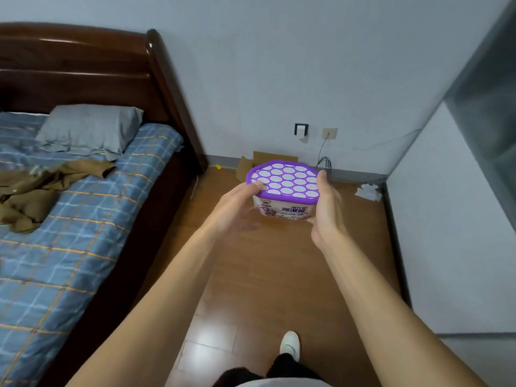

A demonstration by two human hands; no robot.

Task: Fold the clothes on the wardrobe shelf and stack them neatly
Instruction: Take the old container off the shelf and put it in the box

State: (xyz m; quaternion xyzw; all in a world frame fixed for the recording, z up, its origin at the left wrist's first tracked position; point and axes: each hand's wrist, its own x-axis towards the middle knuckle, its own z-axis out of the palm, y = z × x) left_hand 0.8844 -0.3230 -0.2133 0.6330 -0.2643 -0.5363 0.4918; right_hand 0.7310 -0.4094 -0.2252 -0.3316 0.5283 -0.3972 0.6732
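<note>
I hold a white tub with a purple perforated lid (284, 181) out in front of me over the wooden floor. My left hand (237, 205) grips its left side, thumb on the lid rim. My right hand (326, 208) cups its right side with the fingers wrapped round the wall. A crumpled brown garment (42, 191) lies on the bed's blue checked sheet (83, 247), to my left. The grey wardrobe side (485, 107) shows at the right edge; its shelf is out of view.
A dark wooden bed with a tall headboard (97, 65) and a grey pillow (89, 129) fills the left. A cardboard piece (268, 160), a wall socket with cables (329, 134) and a crumpled tissue (368, 191) lie by the far wall. My white shoe (290, 344) stands on the floor.
</note>
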